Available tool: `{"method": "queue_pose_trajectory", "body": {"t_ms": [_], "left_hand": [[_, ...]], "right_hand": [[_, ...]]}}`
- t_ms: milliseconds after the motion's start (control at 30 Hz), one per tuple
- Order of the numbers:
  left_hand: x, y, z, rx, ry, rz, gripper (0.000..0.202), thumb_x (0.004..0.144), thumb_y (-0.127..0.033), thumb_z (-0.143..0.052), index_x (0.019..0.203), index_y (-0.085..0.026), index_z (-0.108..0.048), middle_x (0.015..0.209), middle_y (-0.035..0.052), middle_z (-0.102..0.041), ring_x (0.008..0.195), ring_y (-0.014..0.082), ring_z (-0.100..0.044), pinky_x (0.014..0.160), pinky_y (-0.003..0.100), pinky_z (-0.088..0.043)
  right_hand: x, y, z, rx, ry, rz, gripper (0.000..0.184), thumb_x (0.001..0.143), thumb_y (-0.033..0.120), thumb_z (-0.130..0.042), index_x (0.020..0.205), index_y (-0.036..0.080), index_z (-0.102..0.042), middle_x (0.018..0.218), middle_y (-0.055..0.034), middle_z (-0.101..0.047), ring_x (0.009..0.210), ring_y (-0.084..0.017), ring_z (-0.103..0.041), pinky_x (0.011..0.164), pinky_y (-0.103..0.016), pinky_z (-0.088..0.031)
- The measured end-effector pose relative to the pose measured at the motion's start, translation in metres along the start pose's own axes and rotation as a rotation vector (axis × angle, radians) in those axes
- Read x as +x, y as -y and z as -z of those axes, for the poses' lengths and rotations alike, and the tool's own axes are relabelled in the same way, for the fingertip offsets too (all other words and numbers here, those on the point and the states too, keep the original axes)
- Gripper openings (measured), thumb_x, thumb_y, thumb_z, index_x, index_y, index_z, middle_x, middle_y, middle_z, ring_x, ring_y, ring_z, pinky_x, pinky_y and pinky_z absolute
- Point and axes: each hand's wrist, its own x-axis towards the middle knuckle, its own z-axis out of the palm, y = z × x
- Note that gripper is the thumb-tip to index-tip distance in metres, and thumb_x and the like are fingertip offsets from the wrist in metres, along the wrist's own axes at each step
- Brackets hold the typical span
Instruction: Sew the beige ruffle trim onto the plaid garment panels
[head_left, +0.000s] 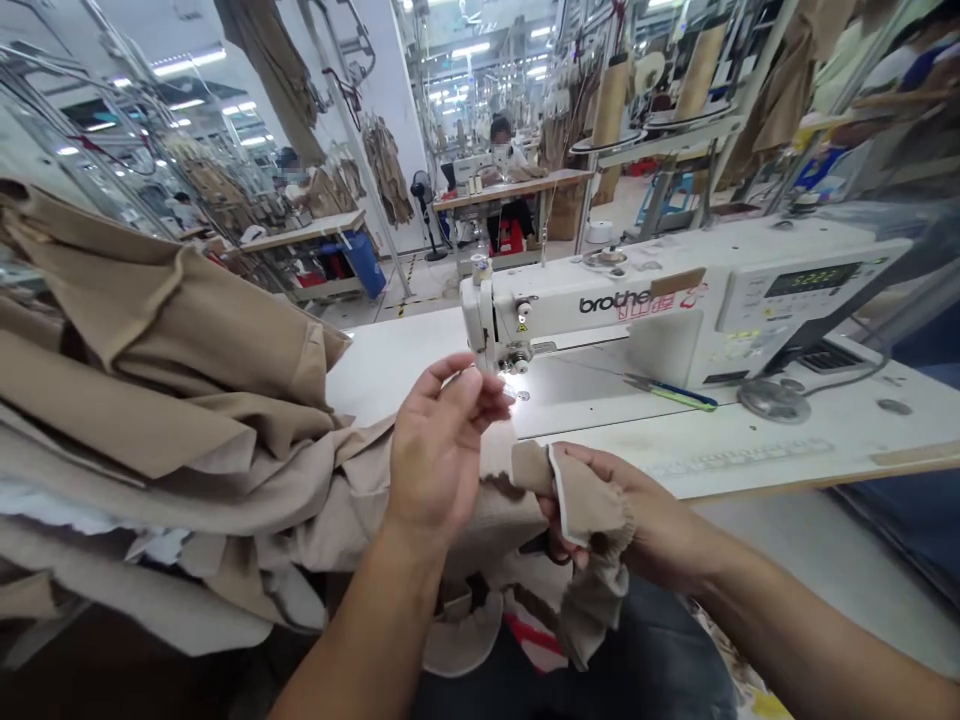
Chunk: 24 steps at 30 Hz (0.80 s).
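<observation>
My left hand [439, 455] is raised in front of the sewing machine's needle end [487, 330]. Its thumb and fingertips are pinched together, and anything between them is too small to make out. My right hand [611, 510] grips a tan fabric piece [592, 500] with a white edge and a gathered, puckered side. Something dark, perhaps a scissor handle, shows under that hand, but I cannot tell. More of the tan garment [360, 510] runs from the right hand across to the left, over the table's front edge and the lap.
A tall heap of tan garments [202, 340] lies on the left. On the white machine table [420, 340] are a green-and-blue cutter [671, 392] and a round metal dish [772, 400]. Thread cones [611, 105] stand behind the machine. Other people work at machines farther back.
</observation>
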Motion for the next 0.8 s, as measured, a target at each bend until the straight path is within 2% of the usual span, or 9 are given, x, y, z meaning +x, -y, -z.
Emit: {"method": "queue_pose_trajectory", "body": {"t_ms": [67, 133, 233, 300, 367, 467, 567, 633, 800], "left_hand": [[-0.030, 0.013, 0.020, 0.278, -0.056, -0.010, 0.017, 0.085, -0.031, -0.080, 0.084, -0.018, -0.070, 0.062, -0.0042, -0.064, 0.056, 0.0075, -0.057, 0.056, 0.016, -0.046], [-0.063, 0.028, 0.038, 0.382, -0.027, 0.210, 0.037, 0.088, -0.050, -0.076, 0.072, -0.017, -0.069, 0.052, -0.0045, -0.053, 0.046, 0.0064, -0.046, 0.046, 0.017, -0.035], [-0.091, 0.044, 0.046, 0.037, 0.098, 0.660, 0.061, 0.086, -0.076, -0.060, 0.079, -0.016, -0.071, 0.054, -0.0001, -0.057, 0.047, 0.0134, -0.054, 0.048, 0.024, -0.042], [-0.087, 0.045, 0.038, -0.196, 0.083, 0.771, 0.057, 0.091, -0.069, -0.057, 0.076, -0.015, -0.070, 0.057, 0.0020, -0.059, 0.051, 0.0164, -0.059, 0.053, 0.028, -0.050], [-0.070, 0.036, 0.030, -0.292, -0.051, 0.693, 0.038, 0.097, -0.042, -0.058, 0.075, -0.015, -0.070, 0.062, 0.0029, -0.064, 0.057, 0.0158, -0.064, 0.061, 0.027, -0.056], [-0.042, 0.011, 0.028, -0.286, -0.231, 0.445, 0.020, 0.094, -0.016, -0.055, 0.084, -0.018, -0.072, 0.068, 0.0004, -0.068, 0.067, 0.0138, -0.068, 0.071, 0.025, -0.060], [-0.023, -0.020, 0.031, -0.275, -0.165, 0.177, 0.017, 0.094, -0.014, -0.054, 0.085, -0.017, -0.068, 0.065, -0.0024, -0.062, 0.062, 0.0101, -0.063, 0.066, 0.022, -0.059], [-0.013, -0.036, 0.032, -0.265, -0.080, 0.042, 0.020, 0.097, -0.016, -0.055, 0.079, -0.016, -0.063, 0.065, -0.0030, -0.059, 0.059, 0.0070, -0.058, 0.060, 0.017, -0.055], [0.008, -0.057, 0.054, -0.098, 0.001, -0.122, 0.032, 0.090, -0.014, -0.069, 0.063, -0.018, -0.052, 0.058, -0.0076, -0.050, 0.052, 0.0031, -0.048, 0.062, 0.017, -0.053]], "right_hand": [[-0.003, -0.005, 0.002, 0.074, 0.043, -0.079, 0.033, 0.081, 0.033, -0.080, 0.108, 0.025, -0.064, 0.087, 0.0002, -0.069, 0.061, -0.012, -0.062, 0.054, -0.024, -0.055], [-0.008, -0.002, 0.004, 0.085, 0.077, -0.127, 0.052, 0.078, 0.027, -0.084, 0.125, 0.026, -0.062, 0.097, -0.0015, -0.071, 0.072, -0.013, -0.066, 0.061, -0.022, -0.056], [-0.013, 0.003, -0.001, 0.048, 0.225, -0.214, 0.061, 0.082, 0.027, -0.081, 0.138, 0.029, -0.057, 0.103, -0.0022, -0.069, 0.076, -0.012, -0.067, 0.055, -0.018, -0.053], [-0.014, 0.004, -0.009, 0.058, 0.375, -0.320, 0.059, 0.086, 0.027, -0.077, 0.141, 0.032, -0.056, 0.107, -0.0032, -0.069, 0.071, -0.011, -0.066, 0.047, -0.014, -0.047], [-0.013, 0.000, -0.016, 0.088, 0.437, -0.356, 0.060, 0.089, 0.027, -0.075, 0.145, 0.034, -0.053, 0.113, -0.0048, -0.069, 0.074, -0.012, -0.069, 0.049, -0.015, -0.048], [-0.010, -0.014, -0.013, 0.160, 0.354, -0.288, 0.069, 0.093, 0.040, -0.073, 0.153, 0.039, -0.040, 0.120, -0.0060, -0.068, 0.078, -0.015, -0.074, 0.056, -0.020, -0.054], [-0.008, -0.034, 0.003, 0.179, 0.297, -0.280, 0.057, 0.096, 0.054, -0.065, 0.147, 0.030, -0.050, 0.117, -0.0086, -0.070, 0.077, -0.014, -0.073, 0.062, -0.022, -0.055], [-0.008, -0.045, 0.014, 0.128, 0.339, -0.292, 0.049, 0.095, 0.053, -0.067, 0.133, 0.022, -0.062, 0.110, -0.0090, -0.070, 0.077, -0.013, -0.070, 0.067, -0.024, -0.054], [-0.014, -0.047, 0.029, -0.052, 0.359, -0.270, 0.048, 0.085, 0.045, -0.080, 0.126, 0.021, -0.069, 0.108, -0.0060, -0.071, 0.092, -0.017, -0.068, 0.083, -0.030, -0.053]]}}
